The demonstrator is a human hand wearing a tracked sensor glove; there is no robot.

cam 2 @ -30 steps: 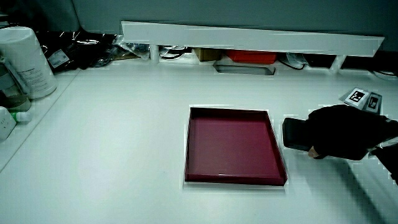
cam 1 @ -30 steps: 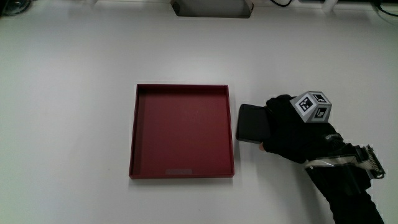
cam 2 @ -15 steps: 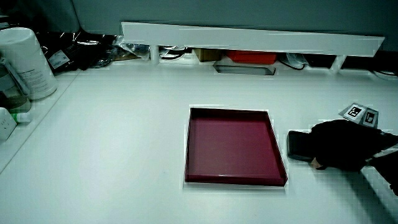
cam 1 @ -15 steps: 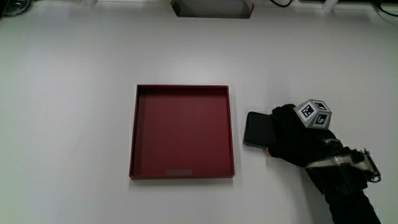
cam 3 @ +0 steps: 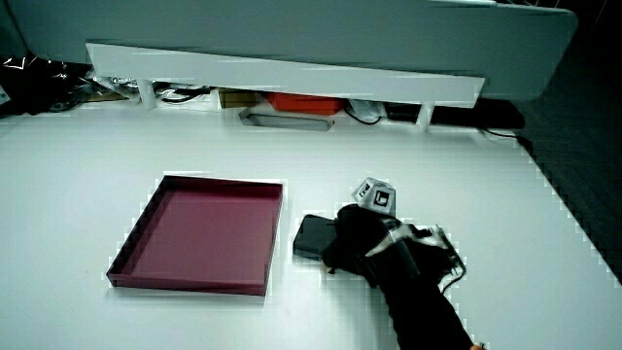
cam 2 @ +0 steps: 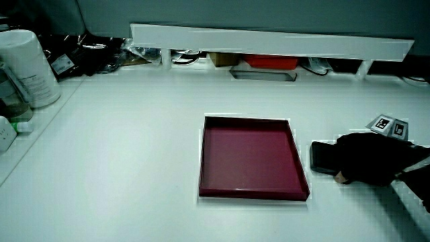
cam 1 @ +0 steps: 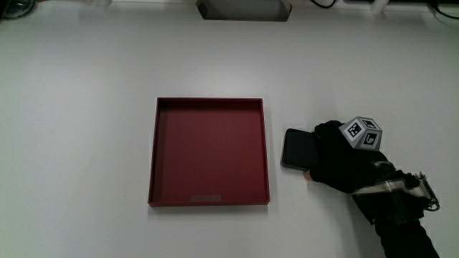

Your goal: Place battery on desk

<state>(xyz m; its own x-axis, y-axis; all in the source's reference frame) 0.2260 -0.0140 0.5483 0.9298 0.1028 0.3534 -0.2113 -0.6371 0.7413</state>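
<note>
Black battery (cam 1: 296, 148) laid flat on the white desk (cam 1: 86, 107) just beside the red tray (cam 1: 209, 202), partly covered by the hand (cam 1: 341, 154), fingers clamped on it, tray empty between its raised walls.

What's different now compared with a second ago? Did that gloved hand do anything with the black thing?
The hand carried the black battery slightly away from the red tray and a little nearer the person, down onto the white desk beside the tray. It has barely moved in the last half second, and the hand still covers one end. The tray stayed put.
</note>
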